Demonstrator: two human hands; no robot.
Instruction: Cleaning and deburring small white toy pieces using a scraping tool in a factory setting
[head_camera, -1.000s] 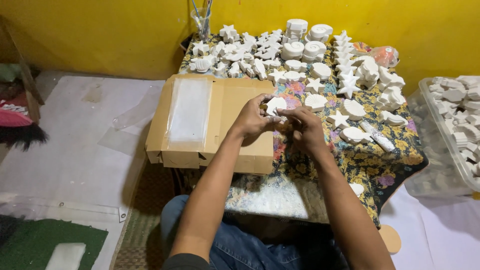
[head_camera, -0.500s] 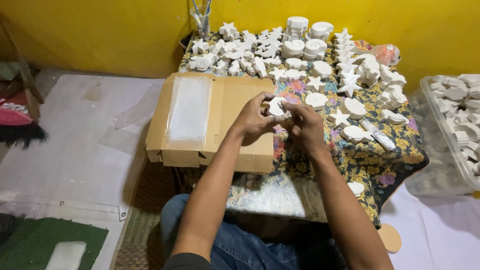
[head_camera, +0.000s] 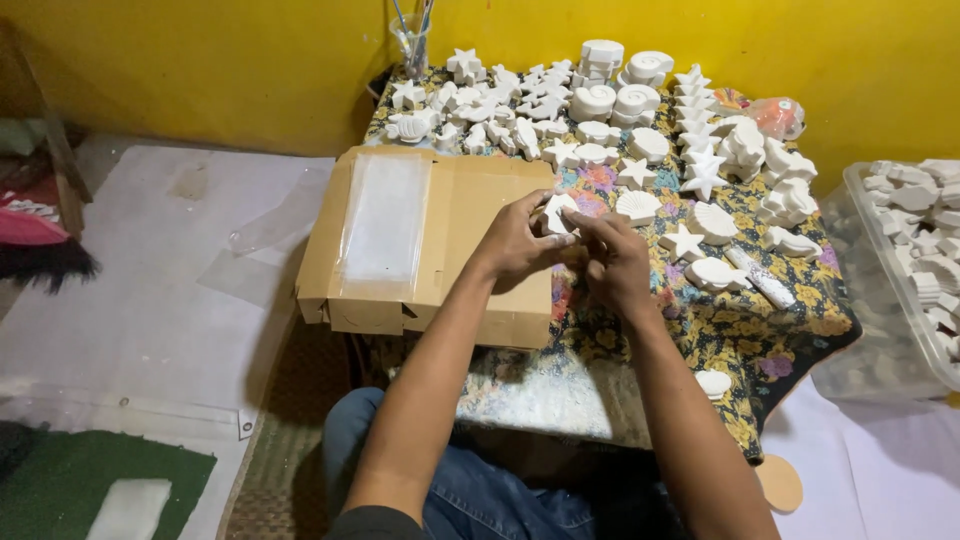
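Gripping a small white plaster piece (head_camera: 556, 212) between both hands, a seated person works over the near edge of a flat cardboard box (head_camera: 430, 240) — left hand (head_camera: 518, 245) pinching its near side, right hand (head_camera: 615, 262) closed on the other with fingertips. The piece looks light, stiff and chalky, likely brittle at its points, so the thicker body seems the safer hold. Beyond lies a low table (head_camera: 790, 300) under a flowered cloth, crowded with white stars (head_camera: 704, 160), shells (head_camera: 712, 222) and spiral casts (head_camera: 593, 101) — more fill 1 clear plastic bin (head_camera: 915, 260) at right.
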